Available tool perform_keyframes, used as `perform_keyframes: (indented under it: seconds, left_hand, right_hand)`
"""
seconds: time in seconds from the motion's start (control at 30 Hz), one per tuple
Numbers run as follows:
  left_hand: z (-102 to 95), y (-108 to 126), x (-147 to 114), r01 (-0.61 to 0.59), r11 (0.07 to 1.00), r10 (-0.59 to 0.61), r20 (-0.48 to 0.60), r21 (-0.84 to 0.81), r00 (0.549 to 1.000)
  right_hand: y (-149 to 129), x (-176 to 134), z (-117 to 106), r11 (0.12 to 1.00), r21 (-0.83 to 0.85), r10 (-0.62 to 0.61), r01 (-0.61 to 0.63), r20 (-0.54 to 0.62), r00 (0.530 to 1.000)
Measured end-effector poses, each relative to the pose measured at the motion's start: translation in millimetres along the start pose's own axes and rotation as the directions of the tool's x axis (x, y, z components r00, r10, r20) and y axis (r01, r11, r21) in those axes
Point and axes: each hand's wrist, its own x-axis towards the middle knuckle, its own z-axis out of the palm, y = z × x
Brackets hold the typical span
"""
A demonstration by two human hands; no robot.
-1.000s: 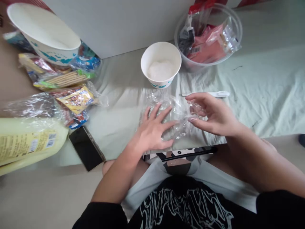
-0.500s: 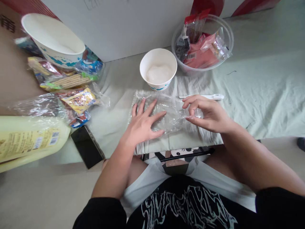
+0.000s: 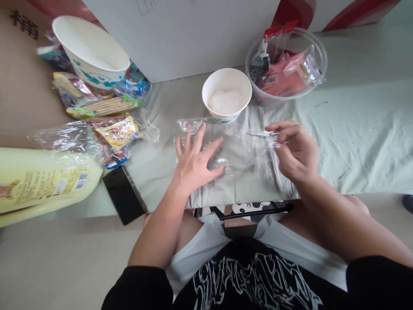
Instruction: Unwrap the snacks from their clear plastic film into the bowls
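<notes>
Fingers spread, my left hand (image 3: 193, 165) presses flat on a clear plastic bag (image 3: 237, 161) lying on the cloth. My right hand (image 3: 297, 150) pinches the bag's right edge between thumb and fingers, pulling the film slightly up. Partly covered by the film and that hand is a white plastic knife (image 3: 260, 134). Just beyond the bag stands a white paper bowl (image 3: 226, 118) with a blue leaf pattern, holding a whitish lump (image 3: 224, 101) that I cannot identify.
A clear plastic tub (image 3: 322, 71) of packets stands at the back right. On the left are a larger paper bucket (image 3: 97, 79), snack packets (image 3: 118, 133), a yellow bottle (image 3: 48, 185) and a phone (image 3: 124, 196). A white box (image 3: 193, 38) borders the back.
My right hand has closed on the bag's edge and raised it a little, stretching the film over the knife. My left hand stays spread on the bag. The view has shifted slightly.
</notes>
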Motion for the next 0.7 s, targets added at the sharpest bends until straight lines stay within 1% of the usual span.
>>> perform_keyframes:
  seconds: [0.07, 0.13, 0.17, 0.23, 0.3, 0.33, 0.37, 0.4, 0.43, 0.5, 0.6, 0.67, 0.7]
  left_hand:
    - [1.0, -2.5, -0.1, -0.082, 0.996, 0.079, -0.07, -0.041, 0.994]
    - [0.8, -2.4, -1.6, -0.196, 0.977, 0.189, -0.083, -0.084, 0.978]
    - [0.4, -0.9, -3.1, -0.249, 0.963, 0.245, -0.058, -0.1, 0.968]
    - [0.0, 4.3, -6.8, -0.317, 0.941, 0.323, 0.037, -0.117, 0.946]
    - [1.3, 10.0, -10.3, -0.336, 0.936, 0.347, 0.119, -0.109, 0.93]
    - [2.8, 11.8, -11.5, -0.337, 0.936, 0.348, 0.128, -0.099, 0.929]
    - [4.8, 12.4, -12.1, -0.337, 0.937, 0.345, 0.112, -0.088, 0.932]
    - [7.0, 11.8, -12.0, -0.333, 0.94, 0.338, 0.068, -0.08, 0.939]
    - [9.2, 9.9, -11.3, -0.326, 0.942, 0.327, 0.002, -0.081, 0.945]
    - [12.6, 3.9, -8.4, -0.298, 0.947, 0.278, -0.16, -0.12, 0.947]
    - [14.0, -4.9, -3.0, -0.246, 0.944, 0.156, -0.362, -0.218, 0.919]
    - [13.2, -7.5, -0.4, -0.223, 0.941, 0.093, -0.44, -0.254, 0.893]
    - [12.7, -7.7, 0.4, -0.223, 0.938, 0.077, -0.467, -0.267, 0.881]
  right_hand:
    - [0.1, 0.1, 1.3, 0.979, 0.192, 0.083, -0.07, -0.058, 0.995]
    - [3.2, 2.1, 0.9, 0.931, 0.306, 0.238, -0.199, -0.097, 0.966]
    - [5.7, 4.0, -0.1, 0.901, 0.34, 0.322, -0.269, -0.108, 0.941]
    - [11.7, 9.0, -3.4, 0.838, 0.392, 0.465, -0.381, -0.144, 0.874]
    - [16.8, 14.8, -7.4, 0.786, 0.438, 0.559, -0.438, -0.2, 0.804]
    - [18.6, 17.7, -9.3, 0.766, 0.458, 0.592, -0.452, -0.228, 0.773]
    - [19.9, 20.3, -11.0, 0.75, 0.474, 0.617, -0.461, -0.251, 0.746]
    - [20.8, 22.8, -12.3, 0.74, 0.485, 0.632, -0.466, -0.267, 0.727]
    - [21.5, 25.1, -13.2, 0.734, 0.492, 0.642, -0.468, -0.278, 0.715]
    - [23.7, 29.3, -14.3, 0.732, 0.496, 0.648, -0.467, -0.296, 0.702]
    - [31.4, 33.0, -15.8, 0.737, 0.489, 0.653, -0.467, -0.334, 0.68]
    - [38.9, 31.7, -18.9, 0.758, 0.443, 0.643, -0.48, -0.378, 0.666]
    - [42.4, 29.5, -21.4, 0.779, 0.397, 0.619, -0.485, -0.369, 0.693]
